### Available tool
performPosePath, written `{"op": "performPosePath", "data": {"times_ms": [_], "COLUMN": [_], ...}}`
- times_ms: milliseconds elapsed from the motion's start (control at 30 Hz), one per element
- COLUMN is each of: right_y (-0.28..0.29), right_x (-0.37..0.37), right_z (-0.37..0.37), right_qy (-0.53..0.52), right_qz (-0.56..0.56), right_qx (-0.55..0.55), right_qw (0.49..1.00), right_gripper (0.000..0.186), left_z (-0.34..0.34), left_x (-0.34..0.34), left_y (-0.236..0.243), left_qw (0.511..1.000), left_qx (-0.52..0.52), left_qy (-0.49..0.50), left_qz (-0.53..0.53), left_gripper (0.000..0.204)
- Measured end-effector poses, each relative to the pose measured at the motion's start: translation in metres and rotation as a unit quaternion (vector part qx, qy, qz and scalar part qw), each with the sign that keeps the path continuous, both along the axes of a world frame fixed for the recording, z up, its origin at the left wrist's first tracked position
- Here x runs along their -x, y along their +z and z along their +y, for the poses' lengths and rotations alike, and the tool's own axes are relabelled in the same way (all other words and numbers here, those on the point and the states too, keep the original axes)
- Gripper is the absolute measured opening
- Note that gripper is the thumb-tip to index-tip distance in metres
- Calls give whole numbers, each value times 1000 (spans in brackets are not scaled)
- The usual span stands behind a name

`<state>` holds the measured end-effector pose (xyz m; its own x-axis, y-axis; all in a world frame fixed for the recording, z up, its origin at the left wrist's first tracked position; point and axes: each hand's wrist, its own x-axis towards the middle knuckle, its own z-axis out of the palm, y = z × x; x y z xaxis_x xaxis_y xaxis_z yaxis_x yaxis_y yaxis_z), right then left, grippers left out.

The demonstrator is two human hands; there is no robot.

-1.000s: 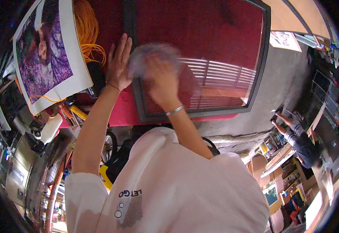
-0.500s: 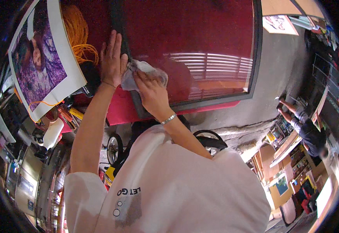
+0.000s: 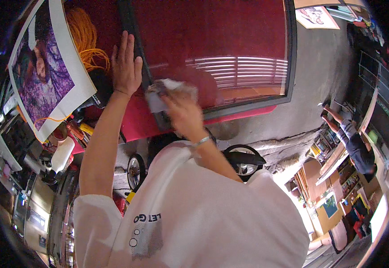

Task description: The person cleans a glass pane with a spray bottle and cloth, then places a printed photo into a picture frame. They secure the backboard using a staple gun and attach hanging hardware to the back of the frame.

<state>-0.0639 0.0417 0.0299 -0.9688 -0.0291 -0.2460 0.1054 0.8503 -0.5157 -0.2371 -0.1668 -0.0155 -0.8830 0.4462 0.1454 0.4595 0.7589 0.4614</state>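
Observation:
A dark-framed glass pane (image 3: 221, 40) lies on a red-covered table (image 3: 141, 120), and light stripes reflect in the glass. My left hand (image 3: 126, 71) rests flat with fingers stretched out at the frame's left side bar (image 3: 136, 33). It holds nothing. Under my right hand (image 3: 184, 111), a crumpled white cloth (image 3: 159, 99) is pressed onto the near left corner of the glass and frame. Motion smears the right hand's fingers, and part of the cloth is hidden beneath them.
Left of the frame lie orange cord (image 3: 82, 33) and a large printed picture (image 3: 47, 67) with a white border. Hand tools (image 3: 76, 129) lie at the table's near left. Wheels (image 3: 246, 158) stand below the table edge. A person (image 3: 355, 145) is far right.
My right hand and the cloth have shifted slightly toward me and to the right. My left hand stays at the frame's left side, a little higher in view.

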Motion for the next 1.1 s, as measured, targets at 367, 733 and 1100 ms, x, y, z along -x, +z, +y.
{"op": "performPosePath", "data": {"times_ms": [367, 733, 1100], "right_y": [20, -48, 33], "right_x": [-11, -48, -62], "right_z": [-19, 163, -23], "right_qy": [1, -370, 53], "right_qz": [-128, 150, 9], "right_qx": [-160, -180, 55], "right_qw": [979, 899, 997], "right_gripper": [51, 58, 29], "left_z": [2, 1, 1], "left_x": [3, 2, -2], "left_y": [-3, -2, -1], "left_qw": [1000, 1000, 1000], "left_qx": [8, 1, -6], "left_qy": [1, -8, -8], "left_qz": [14, 21, 22], "left_gripper": [60, 62, 59]}}
